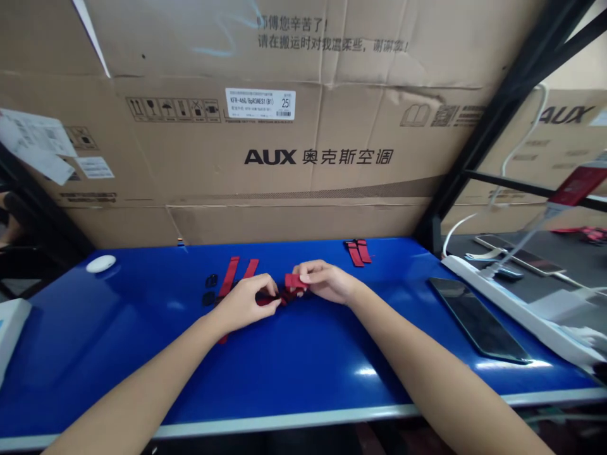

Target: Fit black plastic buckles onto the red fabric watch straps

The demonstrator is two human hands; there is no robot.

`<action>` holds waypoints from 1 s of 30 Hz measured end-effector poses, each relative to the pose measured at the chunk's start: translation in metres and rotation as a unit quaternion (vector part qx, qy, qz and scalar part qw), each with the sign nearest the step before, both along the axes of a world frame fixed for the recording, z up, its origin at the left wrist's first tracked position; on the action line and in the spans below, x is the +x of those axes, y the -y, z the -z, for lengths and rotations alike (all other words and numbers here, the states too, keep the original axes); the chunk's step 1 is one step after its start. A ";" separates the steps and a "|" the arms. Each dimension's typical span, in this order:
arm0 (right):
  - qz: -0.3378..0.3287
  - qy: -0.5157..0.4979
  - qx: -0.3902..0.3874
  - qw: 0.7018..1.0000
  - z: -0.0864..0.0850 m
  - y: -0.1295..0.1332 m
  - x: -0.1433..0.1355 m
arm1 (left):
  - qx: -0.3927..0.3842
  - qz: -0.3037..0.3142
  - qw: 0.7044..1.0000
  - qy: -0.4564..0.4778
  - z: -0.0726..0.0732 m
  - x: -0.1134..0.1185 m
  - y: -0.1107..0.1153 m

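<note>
My right hand (327, 282) pinches a folded piece of red webbing strap (294, 282) between thumb and fingers, just above the blue tabletop (303, 366). Close on its left, my left hand (251, 300) has thumb and fingertips pressed together on the dark lower part of the same strap. Whether a buckle is in that dark part is too small to tell. Beyond my left hand lie red straps (230, 278), partly hidden by it. Two small black plastic pieces (209, 297) rest beside them. Farther back on the right are two short red straps with black ends (359, 253).
Large cardboard boxes (317, 183) stand behind the table, with a black metal frame (474, 145) at the right. A phone (478, 319) and a white power strip (512, 303) with cables lie on the right. A white oval object (101, 263) sits at the far left.
</note>
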State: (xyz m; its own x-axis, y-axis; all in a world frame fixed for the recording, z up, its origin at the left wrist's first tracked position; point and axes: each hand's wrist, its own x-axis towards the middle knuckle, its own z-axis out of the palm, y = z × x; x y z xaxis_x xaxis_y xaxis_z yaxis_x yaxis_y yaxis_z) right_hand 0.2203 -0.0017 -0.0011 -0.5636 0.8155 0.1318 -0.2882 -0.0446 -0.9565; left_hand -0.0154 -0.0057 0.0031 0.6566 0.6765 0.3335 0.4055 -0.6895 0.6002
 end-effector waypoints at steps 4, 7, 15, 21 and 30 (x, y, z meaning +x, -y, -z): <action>0.048 -0.009 0.003 0.999 -0.003 0.000 0.001 | 0.023 -0.032 0.999 0.016 0.000 0.003 0.001; 0.044 0.023 0.018 0.999 -0.003 0.003 -0.008 | 0.032 -0.034 0.999 0.009 0.001 0.013 0.007; 0.106 -0.011 0.063 0.992 -0.014 0.008 -0.009 | 0.030 -0.012 0.998 -0.046 0.007 0.024 0.012; 0.247 -0.132 0.016 0.960 -0.035 0.004 0.015 | 0.016 -0.024 0.994 -0.103 0.001 0.005 0.008; 0.198 0.113 -0.034 0.973 0.011 -0.003 -0.040 | 0.119 -0.111 0.982 -0.093 -0.005 -0.001 0.001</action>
State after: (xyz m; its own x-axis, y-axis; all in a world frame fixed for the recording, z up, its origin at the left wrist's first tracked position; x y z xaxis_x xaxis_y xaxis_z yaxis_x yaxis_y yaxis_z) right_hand 0.1804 0.0017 -0.0117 -0.2117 0.9771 -0.0209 -0.0782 -0.0383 -0.9962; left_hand -0.0165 -0.0065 0.0076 0.5659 0.7278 0.3874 0.6497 -0.6830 0.3339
